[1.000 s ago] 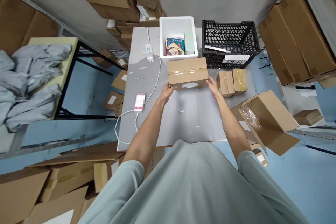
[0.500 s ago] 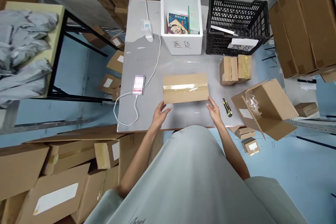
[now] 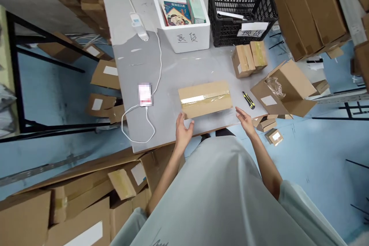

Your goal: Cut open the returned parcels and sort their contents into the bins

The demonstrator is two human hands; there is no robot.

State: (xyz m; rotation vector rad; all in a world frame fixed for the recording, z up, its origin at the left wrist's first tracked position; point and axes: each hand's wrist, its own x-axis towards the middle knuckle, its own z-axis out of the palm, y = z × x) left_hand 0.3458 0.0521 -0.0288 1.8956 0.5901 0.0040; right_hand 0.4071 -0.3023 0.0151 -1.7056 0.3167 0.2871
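A long cardboard box [image 3: 206, 109] with clear tape along its top lies on the grey table [image 3: 178, 71]. My left hand [image 3: 183, 130] is at the box's near left corner, thumb and fingers apart; whether the fingertips touch the cardboard I cannot tell. Off the box's right end, with a small gap, my right hand [image 3: 245, 119] has its fingers stretched out and holds nothing. Close beyond that hand lies a black and yellow utility knife [image 3: 248, 100].
Two small taped boxes [image 3: 243, 61] stand at the table's right. Behind are a white foam bin [image 3: 188, 38] with books and a black crate [image 3: 227, 32]. A charging cable [image 3: 160, 61] crosses the left side. An open carton [image 3: 296, 80] sits right; stacked cartons [image 3: 83, 184] crowd the lower left.
The view has turned and shifted right. My right hand has moved away from the box's right end, leaving a gap. My left hand stays near the left corner.
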